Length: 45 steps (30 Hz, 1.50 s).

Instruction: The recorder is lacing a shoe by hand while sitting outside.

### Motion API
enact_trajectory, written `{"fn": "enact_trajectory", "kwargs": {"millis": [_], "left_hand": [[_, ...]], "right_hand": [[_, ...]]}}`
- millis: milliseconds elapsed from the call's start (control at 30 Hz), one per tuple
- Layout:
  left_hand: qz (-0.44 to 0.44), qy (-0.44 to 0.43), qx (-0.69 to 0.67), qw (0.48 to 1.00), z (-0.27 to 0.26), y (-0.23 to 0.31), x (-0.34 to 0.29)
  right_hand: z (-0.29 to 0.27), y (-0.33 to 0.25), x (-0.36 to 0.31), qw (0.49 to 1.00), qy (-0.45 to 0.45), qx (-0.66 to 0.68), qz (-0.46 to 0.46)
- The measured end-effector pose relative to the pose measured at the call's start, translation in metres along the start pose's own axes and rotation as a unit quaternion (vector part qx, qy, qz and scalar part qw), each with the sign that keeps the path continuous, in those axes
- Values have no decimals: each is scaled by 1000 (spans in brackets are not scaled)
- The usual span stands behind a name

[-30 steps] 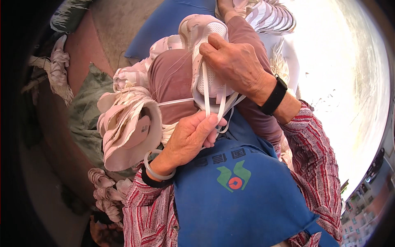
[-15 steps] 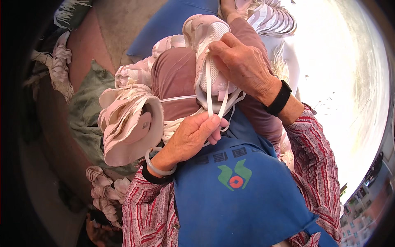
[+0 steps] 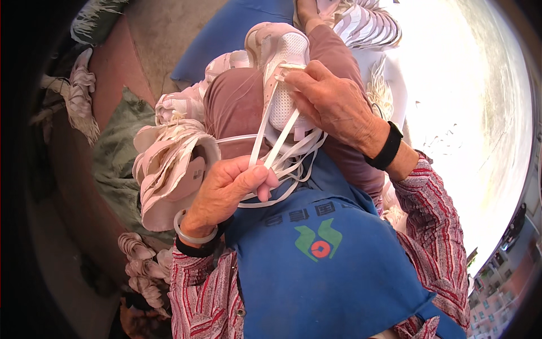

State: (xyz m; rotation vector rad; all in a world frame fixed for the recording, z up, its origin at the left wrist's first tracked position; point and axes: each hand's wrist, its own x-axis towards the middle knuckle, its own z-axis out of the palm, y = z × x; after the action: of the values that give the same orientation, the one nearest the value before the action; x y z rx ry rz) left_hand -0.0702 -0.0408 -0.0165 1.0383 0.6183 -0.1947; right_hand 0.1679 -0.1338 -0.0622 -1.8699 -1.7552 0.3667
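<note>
A pale pink and white shoe upper (image 3: 288, 48) with a mesh front lies across my thighs. White shoelaces (image 3: 275, 151) run from its lacing edge down toward my lap. My left hand (image 3: 237, 183), fingers pinched together, holds two strands taut, below the upper. My right hand (image 3: 341, 104) has thumb and forefinger closed on a lace at the eyelet edge of the upper. Its other fingers curl under and are partly hidden. More lace hangs in loose loops over the blue apron (image 3: 333, 282).
A nested stack of pink uppers (image 3: 169, 175) leans by my left leg, with more uppers (image 3: 183, 104) beyond the knee. Another stack (image 3: 370, 25) lies at the far right. Bundles (image 3: 82, 93) and a green cloth (image 3: 124, 147) are on the left.
My left hand has moved left and slightly down, drawing the laces out at a slant. The right hand has shifted slightly, staying by the eyelets. More lace loops now show over the apron.
</note>
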Motion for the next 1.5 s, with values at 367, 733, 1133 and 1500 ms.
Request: {"fn": "enact_trajectory", "kwargs": {"millis": [367,733,1133,1500], "left_hand": [[-18,-38,234,971,27,-7,10],[78,190,314,927,13,10,17],[310,264,599,690,9,35,119],[280,256,503,776,4,31,114]], "right_hand": [[-3,1,-30,991,90,75,61],[-3,4,-30,996,23,12,89],[0,9,-29,999,-11,-23,48],[-1,12,-38,993,3,13,116]]}}
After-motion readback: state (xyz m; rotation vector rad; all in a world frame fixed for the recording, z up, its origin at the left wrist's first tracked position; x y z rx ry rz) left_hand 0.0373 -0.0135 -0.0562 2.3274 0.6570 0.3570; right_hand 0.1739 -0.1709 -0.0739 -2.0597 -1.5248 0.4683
